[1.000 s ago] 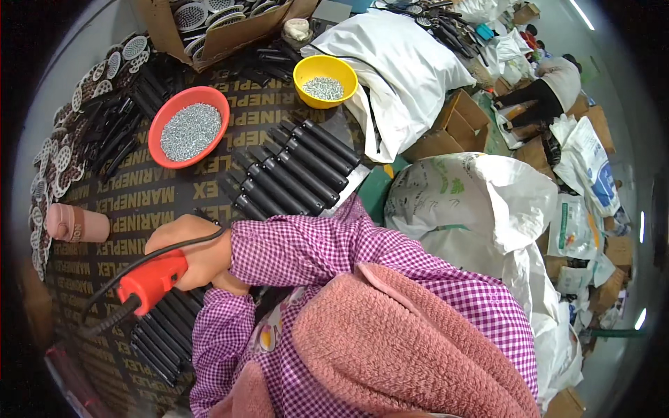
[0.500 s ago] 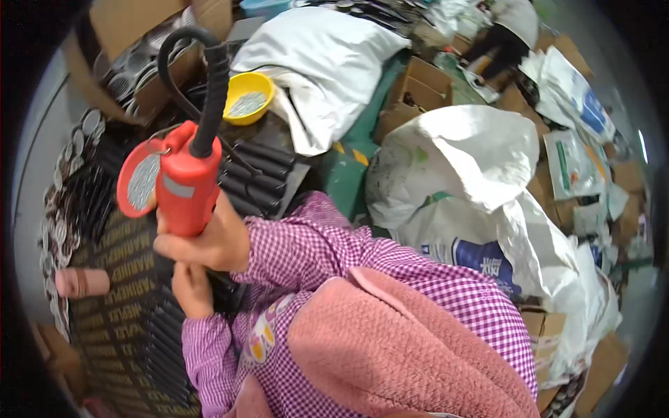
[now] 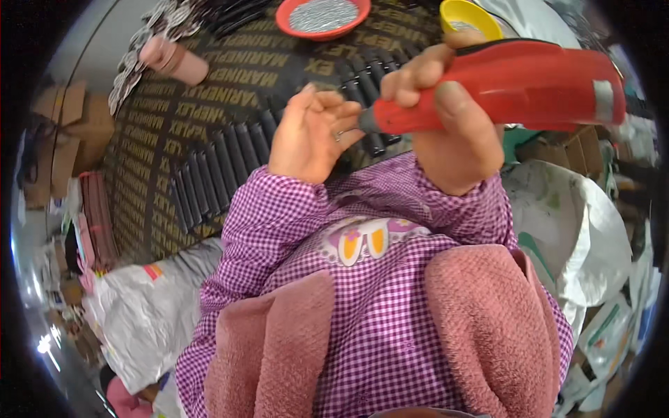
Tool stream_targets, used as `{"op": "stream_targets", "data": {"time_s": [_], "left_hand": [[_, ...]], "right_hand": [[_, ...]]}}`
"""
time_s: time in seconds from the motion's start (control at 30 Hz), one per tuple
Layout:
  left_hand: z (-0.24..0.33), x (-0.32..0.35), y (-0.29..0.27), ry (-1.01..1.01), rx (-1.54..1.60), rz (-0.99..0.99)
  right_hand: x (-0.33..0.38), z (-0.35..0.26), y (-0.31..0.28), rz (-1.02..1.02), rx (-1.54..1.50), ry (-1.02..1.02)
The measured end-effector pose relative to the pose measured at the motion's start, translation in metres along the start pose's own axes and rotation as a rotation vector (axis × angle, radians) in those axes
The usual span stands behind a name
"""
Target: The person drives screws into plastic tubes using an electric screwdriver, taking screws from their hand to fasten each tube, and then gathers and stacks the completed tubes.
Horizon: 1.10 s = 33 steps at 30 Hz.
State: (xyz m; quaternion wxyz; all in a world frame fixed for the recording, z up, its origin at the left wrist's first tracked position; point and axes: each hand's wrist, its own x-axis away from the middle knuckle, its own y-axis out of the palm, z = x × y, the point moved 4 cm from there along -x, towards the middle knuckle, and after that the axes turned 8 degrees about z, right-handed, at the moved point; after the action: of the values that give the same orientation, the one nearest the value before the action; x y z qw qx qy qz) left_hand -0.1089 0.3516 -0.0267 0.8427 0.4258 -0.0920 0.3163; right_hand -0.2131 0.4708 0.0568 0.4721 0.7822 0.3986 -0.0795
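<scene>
Above the dark printed board [image 3: 209, 111], close to the purple checked smock, the right hand [image 3: 446, 118] is gripping a red plastic electric screwdriver [image 3: 516, 83], fingers clenched round its body, tip pointing left. The left hand [image 3: 310, 132] is cupping at that tip, fingers half curled; a small metal piece seems pinched there, though it is too small to tell. The step looks like seating a screw on the bit; the next move likely calls for steadying both and carrying the tip down to the rows of black cylindrical tubes [image 3: 223, 167]. Half a second ago the tool was standing upright in the hand; now it is lying level, and the red bowl of small metal parts [image 3: 324, 14] is sitting farther up the view.
</scene>
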Motion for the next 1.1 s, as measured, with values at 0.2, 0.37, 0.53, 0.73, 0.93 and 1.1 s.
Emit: {"op": "stream_targets", "data": {"time_s": [0.2,0.37,0.53,0.73,0.93,1.1], "left_hand": [[0.008,0.01,-0.008,0.022,-0.02,-0.008],[0.012,0.014,-0.008,0.025,-0.01,-0.029],[0.012,0.013,-0.018,0.007,0.034,-0.138],[0.011,0.015,-0.016,0.009,0.022,-0.06],[0.011,0.017,-0.015,0.019,0.004,0.007],[0.008,0.018,-0.018,0.025,0.022,-0.015]], "right_hand": [[0.0,0.016,-0.001,-0.019,0.116,0.06],[0.001,0.021,0.003,-0.031,0.219,0.094],[0.0,0.022,0.006,-0.031,0.236,0.106],[0.0,0.024,0.007,-0.036,0.249,0.122],[-0.001,0.021,0.013,-0.043,0.165,0.071],[-0.002,0.016,0.015,-0.063,0.099,0.036]]}}
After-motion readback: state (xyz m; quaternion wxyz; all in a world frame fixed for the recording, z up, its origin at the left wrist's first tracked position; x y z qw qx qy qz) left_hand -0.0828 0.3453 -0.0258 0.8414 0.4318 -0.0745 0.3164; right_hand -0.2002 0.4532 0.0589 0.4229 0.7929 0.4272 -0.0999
